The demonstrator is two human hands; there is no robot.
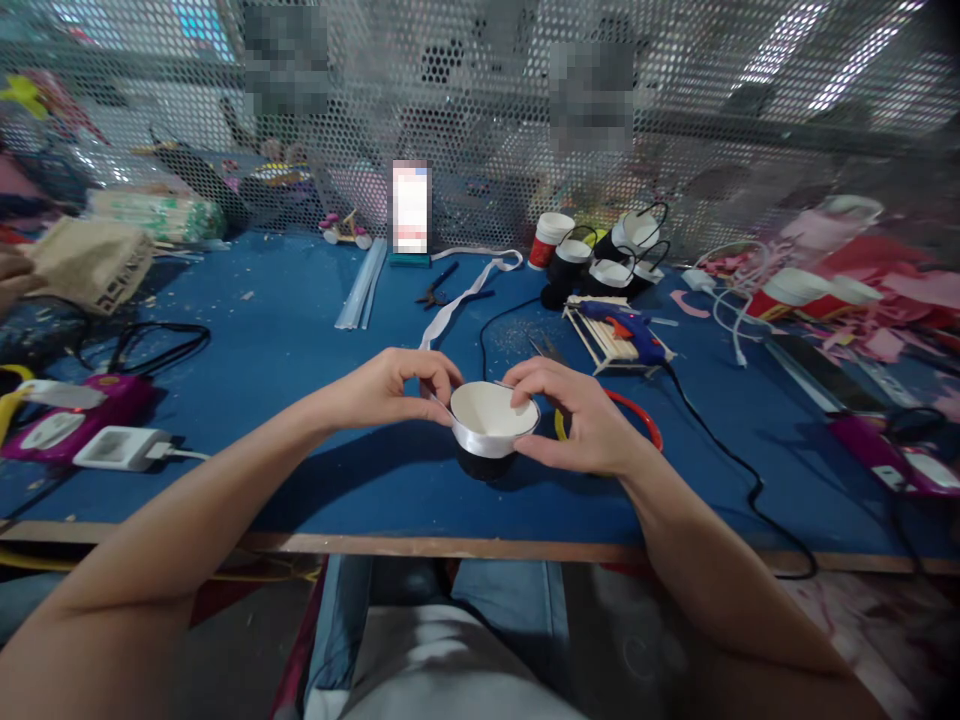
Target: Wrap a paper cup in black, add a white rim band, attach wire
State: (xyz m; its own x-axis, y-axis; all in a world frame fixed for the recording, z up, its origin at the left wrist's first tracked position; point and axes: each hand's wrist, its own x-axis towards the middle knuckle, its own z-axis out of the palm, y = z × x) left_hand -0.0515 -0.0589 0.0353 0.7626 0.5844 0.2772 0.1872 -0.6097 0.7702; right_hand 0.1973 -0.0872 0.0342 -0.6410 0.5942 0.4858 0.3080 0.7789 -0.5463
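Note:
A black paper cup (pixel 484 464) with a pale inside stands near the table's front edge, between my hands. White ribbon (pixel 448 312) runs from the back of the table to the cup and lies around its upper wall. My left hand (pixel 420 383) pinches the ribbon at the cup's left rim. On the other side, my right hand (pixel 574 415) grips the cup's right rim, fingers at the inside and thumb on the ribbon outside. Behind my right hand lie red-handled scissors (pixel 646 422), partly hidden.
A blue glue gun (pixel 630 328) rests on a small wooden stick rack (pixel 589 345), its black cord trailing right. Pliers (pixel 439 290), glue sticks (pixel 360 290) and a lit phone (pixel 411 208) are farther back. Several cups (pixel 570 258) stand behind the rack. Purple power strips (pixel 120 405) lie at both sides.

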